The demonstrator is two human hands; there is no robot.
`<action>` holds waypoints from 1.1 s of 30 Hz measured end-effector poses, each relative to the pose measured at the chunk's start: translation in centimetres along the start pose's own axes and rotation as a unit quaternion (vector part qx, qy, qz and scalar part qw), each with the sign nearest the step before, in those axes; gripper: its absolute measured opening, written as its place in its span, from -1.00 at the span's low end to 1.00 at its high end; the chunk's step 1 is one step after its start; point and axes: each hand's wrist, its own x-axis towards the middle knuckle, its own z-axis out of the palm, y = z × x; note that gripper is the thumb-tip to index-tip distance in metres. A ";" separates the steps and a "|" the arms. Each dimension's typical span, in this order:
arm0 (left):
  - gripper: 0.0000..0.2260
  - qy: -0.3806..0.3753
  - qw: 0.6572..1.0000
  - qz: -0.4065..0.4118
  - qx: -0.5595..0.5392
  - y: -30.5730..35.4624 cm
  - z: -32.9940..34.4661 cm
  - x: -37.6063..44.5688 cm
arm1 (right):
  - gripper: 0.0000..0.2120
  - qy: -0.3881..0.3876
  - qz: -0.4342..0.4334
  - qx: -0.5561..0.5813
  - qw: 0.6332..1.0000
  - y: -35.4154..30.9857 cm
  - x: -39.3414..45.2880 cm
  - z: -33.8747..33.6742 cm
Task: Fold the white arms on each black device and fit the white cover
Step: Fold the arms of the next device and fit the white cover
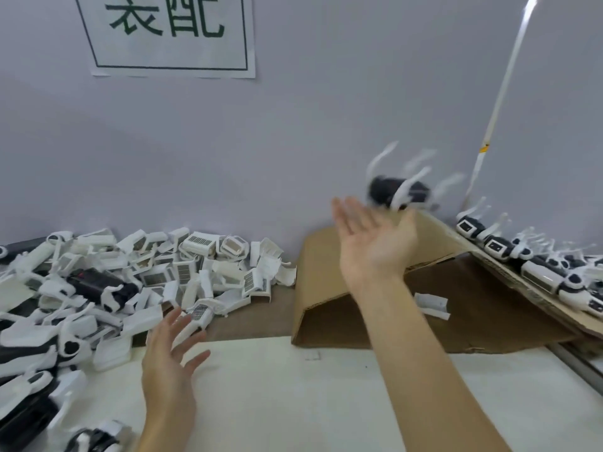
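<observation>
A black device with white arms [399, 189] is in the air, blurred, just above and beyond my right hand [375, 243], which is raised with fingers straight and palm up, holding nothing. My left hand [171, 357] hovers low over the white table [293, 402] with fingers spread, empty, close to a heap of white covers [195, 265] and black devices [98, 285] at the left. More devices with white arms [496, 247] lie in a row at the right.
A brown cardboard box [326, 288] lies open on its side behind the white table, with one white cover [430, 305] inside. A thin white pole [499, 102] leans against the grey wall. A paper sign [169, 34] hangs on the wall.
</observation>
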 end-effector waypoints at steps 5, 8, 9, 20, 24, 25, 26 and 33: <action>-0.78 -0.028 0.999 -0.015 0.043 -0.4 0.4 -0.1 | -0.55 0.001 0.041 -0.239 0.970 1.2 -1.3 -3.4; -0.79 -0.028 0.997 -0.018 0.067 -0.6 0.6 -0.1 | -0.75 -0.057 0.119 -0.459 0.879 6.3 -4.9 -8.2; -0.79 -0.030 0.996 -0.018 0.082 -0.7 0.5 0.0 | -0.76 -0.085 0.135 -0.513 0.844 7.6 -6.0 -9.7; -0.74 -0.053 0.964 0.049 0.255 -1.6 0.6 -1.1 | -0.69 -0.135 0.106 -0.624 0.762 10.3 -7.6 -11.8; -0.81 -0.053 0.926 0.098 0.361 -0.8 1.0 -2.2 | -0.70 -0.135 0.104 -0.626 0.761 10.3 -7.5 -11.9; -0.83 -0.064 0.915 0.107 0.384 -0.4 1.3 -2.3 | -0.71 -0.136 0.104 -0.624 0.763 10.2 -7.4 -11.9; -0.85 -0.082 0.904 0.112 0.404 0.2 1.6 -2.4 | -0.71 -0.136 0.103 -0.623 0.764 10.1 -7.4 -11.8; -0.84 -0.120 0.778 0.104 0.608 7.3 5.4 3.6 | -0.72 -0.146 0.105 -0.630 0.755 9.8 -7.4 -11.6</action>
